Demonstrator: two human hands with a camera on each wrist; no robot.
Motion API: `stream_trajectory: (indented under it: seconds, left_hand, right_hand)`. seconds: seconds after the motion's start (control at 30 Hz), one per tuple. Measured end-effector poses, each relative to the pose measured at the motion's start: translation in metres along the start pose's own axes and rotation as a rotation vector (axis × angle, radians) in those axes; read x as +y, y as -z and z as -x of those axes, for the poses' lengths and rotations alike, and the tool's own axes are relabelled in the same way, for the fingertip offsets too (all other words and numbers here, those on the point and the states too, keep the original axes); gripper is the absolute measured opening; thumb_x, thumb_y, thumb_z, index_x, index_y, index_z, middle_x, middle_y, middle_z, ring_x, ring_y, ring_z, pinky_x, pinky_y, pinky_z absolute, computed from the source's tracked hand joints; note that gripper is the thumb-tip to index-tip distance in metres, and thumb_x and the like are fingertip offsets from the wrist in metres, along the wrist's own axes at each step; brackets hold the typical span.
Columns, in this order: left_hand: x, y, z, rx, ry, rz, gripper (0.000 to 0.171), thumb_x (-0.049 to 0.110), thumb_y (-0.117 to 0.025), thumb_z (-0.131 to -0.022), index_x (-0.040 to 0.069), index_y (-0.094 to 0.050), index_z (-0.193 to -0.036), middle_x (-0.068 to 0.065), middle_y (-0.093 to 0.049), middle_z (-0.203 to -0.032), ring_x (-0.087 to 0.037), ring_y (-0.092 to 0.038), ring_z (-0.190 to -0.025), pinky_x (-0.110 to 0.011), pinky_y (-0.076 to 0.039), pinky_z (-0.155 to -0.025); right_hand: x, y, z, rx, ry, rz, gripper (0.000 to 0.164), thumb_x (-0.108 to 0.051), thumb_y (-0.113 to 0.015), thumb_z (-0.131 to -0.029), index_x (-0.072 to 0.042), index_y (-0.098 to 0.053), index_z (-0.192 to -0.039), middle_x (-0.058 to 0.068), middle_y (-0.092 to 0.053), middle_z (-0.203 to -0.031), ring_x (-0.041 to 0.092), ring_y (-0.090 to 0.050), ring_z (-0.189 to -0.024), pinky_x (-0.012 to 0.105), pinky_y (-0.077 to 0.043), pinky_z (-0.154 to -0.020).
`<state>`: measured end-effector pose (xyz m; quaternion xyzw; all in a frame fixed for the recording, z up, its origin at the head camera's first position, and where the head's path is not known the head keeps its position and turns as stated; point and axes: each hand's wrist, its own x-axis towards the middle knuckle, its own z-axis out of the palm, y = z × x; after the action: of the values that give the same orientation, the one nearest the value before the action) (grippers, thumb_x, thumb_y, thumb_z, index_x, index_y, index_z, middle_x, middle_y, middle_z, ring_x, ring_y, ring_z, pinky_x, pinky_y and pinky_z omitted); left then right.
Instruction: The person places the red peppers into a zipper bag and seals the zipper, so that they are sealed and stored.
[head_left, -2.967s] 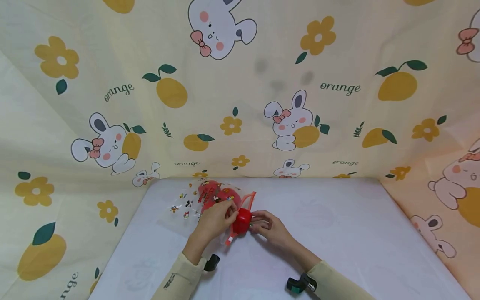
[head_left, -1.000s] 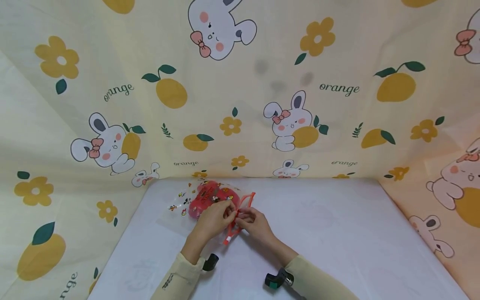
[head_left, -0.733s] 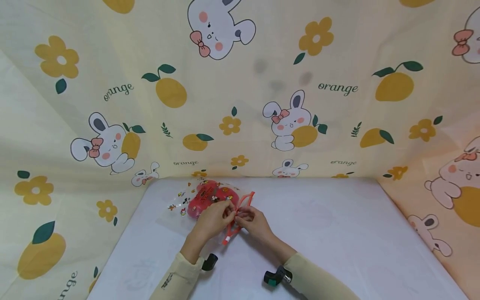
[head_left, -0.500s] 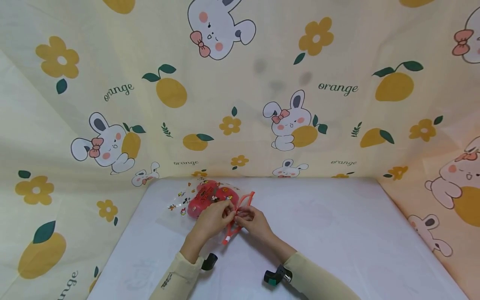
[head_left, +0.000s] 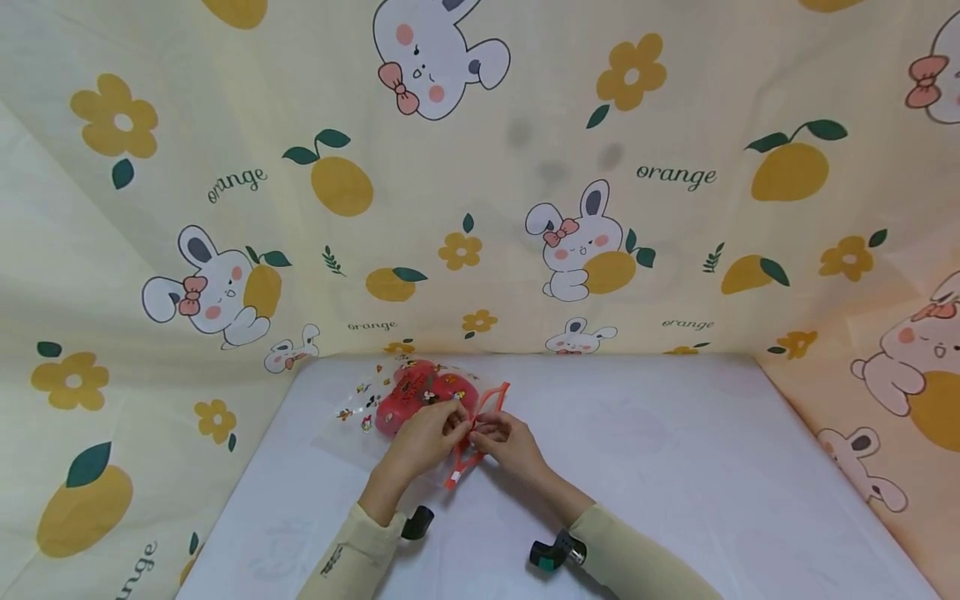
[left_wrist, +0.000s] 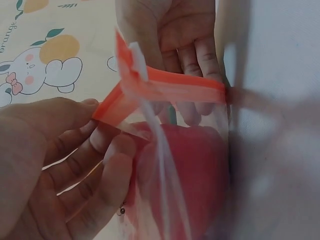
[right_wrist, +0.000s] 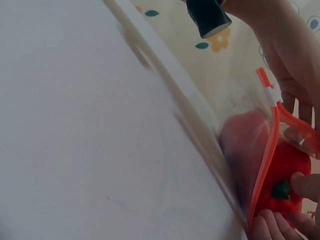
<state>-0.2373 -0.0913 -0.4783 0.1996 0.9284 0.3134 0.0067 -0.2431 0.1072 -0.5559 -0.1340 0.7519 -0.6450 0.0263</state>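
Note:
A clear zip bag (head_left: 367, 421) with cartoon prints lies on the table, several red items (head_left: 408, 396) showing through it. Its orange zip edge (left_wrist: 185, 80) stands apart at the mouth, with a white slider (right_wrist: 273, 95) at one end. My left hand (head_left: 427, 437) pinches one side of that edge between thumb and fingers. Inside the mouth sits a red bell pepper (right_wrist: 290, 162), its green stem (right_wrist: 281, 190) facing out. My right hand (head_left: 512, 446) reaches in at the opening and holds the pepper by the stem end, thumb on its face, fingers at its side.
The white table (head_left: 660, 467) extends to the right of the bag. A printed cloth (head_left: 600, 125) with rabbits and oranges hangs behind and at both sides. Black wrist cameras (head_left: 557, 552) sit on both cuffs.
Since three seconds ago the right hand has moved left and the bell pepper has gone from between the hands into the bag's mouth. Over the last second the hands have hardly moved.

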Motion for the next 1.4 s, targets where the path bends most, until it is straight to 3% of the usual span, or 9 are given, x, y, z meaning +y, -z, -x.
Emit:
stream_trajectory:
  seconds: [0.23, 0.57, 0.9, 1.13, 1.4]
  left_hand:
    - [0.004, 0.005, 0.004, 0.021, -0.032, -0.024, 0.01, 0.029, -0.075, -0.103, 0.023, -0.068, -0.102, 0.012, -0.064, -0.087, -0.006, -0.058, -0.077, -0.028, -0.051, -0.069]
    - [-0.004, 0.013, 0.025, -0.017, -0.06, -0.157, 0.012, 0.029, -0.078, -0.101, 0.022, -0.068, -0.103, 0.012, -0.057, -0.081, -0.007, -0.052, -0.073, -0.025, -0.045, -0.063]
    - [-0.008, 0.021, 0.051, -0.06, -0.143, -0.189, 0.016, 0.028, -0.082, -0.097, 0.022, -0.068, -0.101, 0.014, -0.059, -0.085, -0.002, -0.053, -0.074, -0.024, -0.047, -0.064]
    - [-0.011, 0.019, 0.06, -0.086, -0.147, -0.181, 0.015, 0.031, -0.081, -0.097, 0.023, -0.068, -0.099, 0.014, -0.062, -0.087, -0.001, -0.053, -0.073, -0.024, -0.046, -0.061]
    - [-0.013, 0.017, 0.065, -0.138, -0.113, -0.167, 0.014, 0.034, -0.08, -0.098, 0.026, -0.068, -0.098, 0.011, -0.063, -0.092, -0.003, -0.054, -0.077, -0.024, -0.047, -0.064]
  right_hand:
    - [-0.002, 0.006, 0.014, -0.011, -0.003, -0.022, 0.033, -0.003, -0.075, -0.1, 0.011, -0.065, -0.128, 0.028, -0.073, -0.111, 0.041, -0.076, -0.096, 0.038, -0.064, -0.078]
    - [-0.011, 0.005, 0.045, -0.08, -0.063, -0.031, 0.031, -0.007, -0.073, -0.102, 0.012, -0.065, -0.125, 0.023, -0.074, -0.106, 0.03, -0.076, -0.09, 0.029, -0.062, -0.075]
    - [-0.02, -0.012, 0.06, -0.133, -0.168, -0.085, 0.027, -0.015, -0.071, -0.105, 0.01, -0.074, -0.112, 0.025, -0.078, -0.098, 0.018, -0.075, -0.08, 0.027, -0.061, -0.072]
    - [-0.022, -0.021, 0.064, -0.194, -0.213, -0.229, 0.031, -0.014, -0.068, -0.107, 0.016, -0.072, -0.113, 0.03, -0.077, -0.1, 0.019, -0.077, -0.078, 0.033, -0.064, -0.074]
    - [-0.022, -0.032, 0.063, -0.219, -0.303, -0.37, 0.036, -0.02, -0.07, -0.107, 0.015, -0.073, -0.114, 0.021, -0.079, -0.097, 0.015, -0.076, -0.078, 0.031, -0.064, -0.075]
